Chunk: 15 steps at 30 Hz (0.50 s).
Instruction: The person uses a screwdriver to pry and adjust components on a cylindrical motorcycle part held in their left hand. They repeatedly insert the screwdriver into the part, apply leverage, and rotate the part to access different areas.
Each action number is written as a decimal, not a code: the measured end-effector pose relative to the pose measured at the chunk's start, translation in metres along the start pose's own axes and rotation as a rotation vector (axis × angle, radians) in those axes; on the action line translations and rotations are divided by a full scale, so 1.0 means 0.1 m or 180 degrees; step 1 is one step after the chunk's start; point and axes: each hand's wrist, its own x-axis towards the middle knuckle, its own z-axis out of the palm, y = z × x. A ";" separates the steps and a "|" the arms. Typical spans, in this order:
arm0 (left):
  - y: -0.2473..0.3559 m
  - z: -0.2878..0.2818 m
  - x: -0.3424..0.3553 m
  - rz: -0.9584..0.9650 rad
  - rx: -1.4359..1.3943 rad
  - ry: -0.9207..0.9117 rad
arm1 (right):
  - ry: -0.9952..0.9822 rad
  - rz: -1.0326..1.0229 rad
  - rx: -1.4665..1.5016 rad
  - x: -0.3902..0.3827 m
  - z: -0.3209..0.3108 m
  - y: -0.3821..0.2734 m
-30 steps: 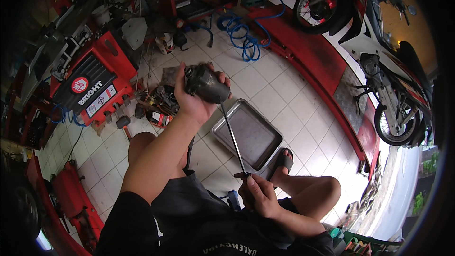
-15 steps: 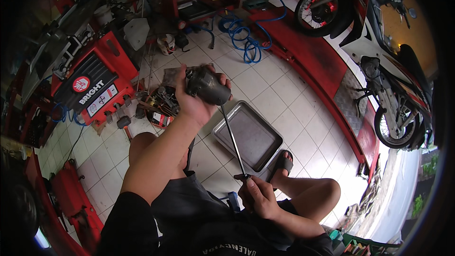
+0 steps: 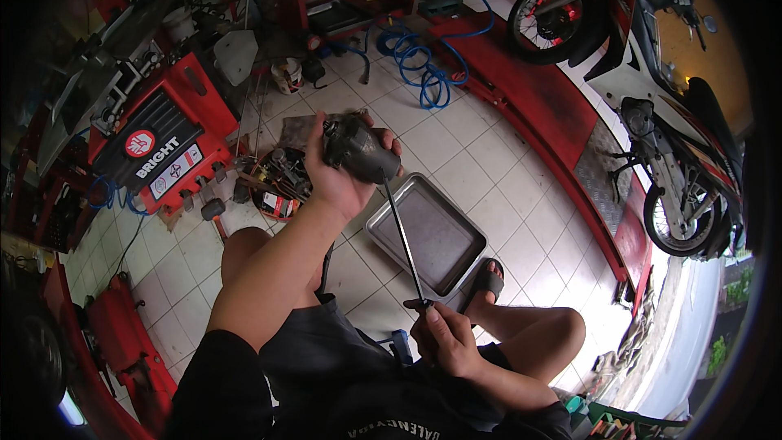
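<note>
The left hand (image 3: pixel 338 183) cradles a dark, rounded metal motor part (image 3: pixel 358 151) held up above the tiled floor — likely heavy, rigid, greasy-slick, best cupped underneath. The right hand (image 3: pixel 446 341) clasps a long thin steel screwdriver (image 3: pixel 405 240) by its handle, tip at the part.

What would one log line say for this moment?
left hand: holds dark grey motor part | right hand: grips long screwdriver, tip at part | below: metal tray

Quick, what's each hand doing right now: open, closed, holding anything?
Left hand: closed around a dark metal engine part, held up.
Right hand: closed on the handle of a long screwdriver, its tip at the part.
</note>
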 end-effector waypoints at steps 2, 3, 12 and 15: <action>0.01 -0.01 0.00 0.0012 -0.0010 0.0094 | -0.0034 -0.0021 0.0031 0.01 -0.01 0.03; 0.01 -0.01 0.00 0.0018 -0.0015 0.0139 | -0.0050 -0.0034 0.0045 0.01 -0.02 0.04; -0.16 -0.03 -0.02 -0.0287 -0.0021 0.0006 | 0.0110 -0.0115 -0.0102 0.00 0.03 -0.04; -0.15 -0.03 -0.01 -0.0278 -0.0070 0.0013 | -0.0006 -0.0120 0.0017 0.01 0.00 -0.02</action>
